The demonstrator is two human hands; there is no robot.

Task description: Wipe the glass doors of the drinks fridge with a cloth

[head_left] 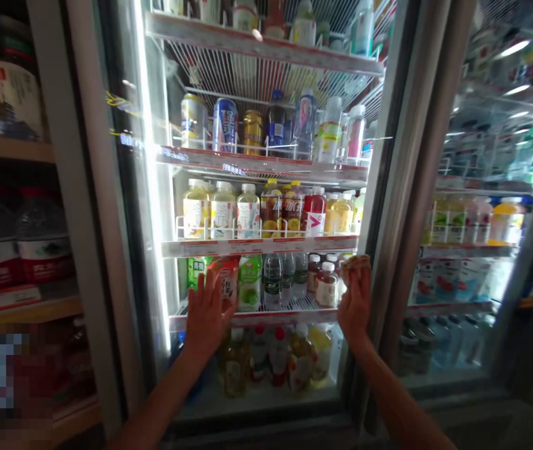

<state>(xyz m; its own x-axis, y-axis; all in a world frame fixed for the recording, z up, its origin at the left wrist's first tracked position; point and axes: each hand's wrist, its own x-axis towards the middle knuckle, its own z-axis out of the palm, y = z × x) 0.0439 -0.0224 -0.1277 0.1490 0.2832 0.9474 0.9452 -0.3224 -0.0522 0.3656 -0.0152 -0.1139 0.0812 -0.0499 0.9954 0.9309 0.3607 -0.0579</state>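
My left hand (207,315) is raised with its fingers spread, in front of the lower shelf of a lit drinks fridge. It holds nothing and covers part of a red drink carton (225,275). Whether its palm touches the glass door, I cannot tell. At the right side of the same door, my right hand (356,306) is closed on a small brownish cloth (355,264), which looks folded and pokes out above the fingers. Faint reflections lie across the glass (128,139). Behind my right hand, small dark bottles with white caps (327,286) stand on the shelf.
Several shelves of bottles and cans (225,125) fill the fridge. A metal door frame (416,187) runs down the right, with another drinks fridge (463,253) beyond it. Wooden shelves (8,150) with large bottles stand at the left.
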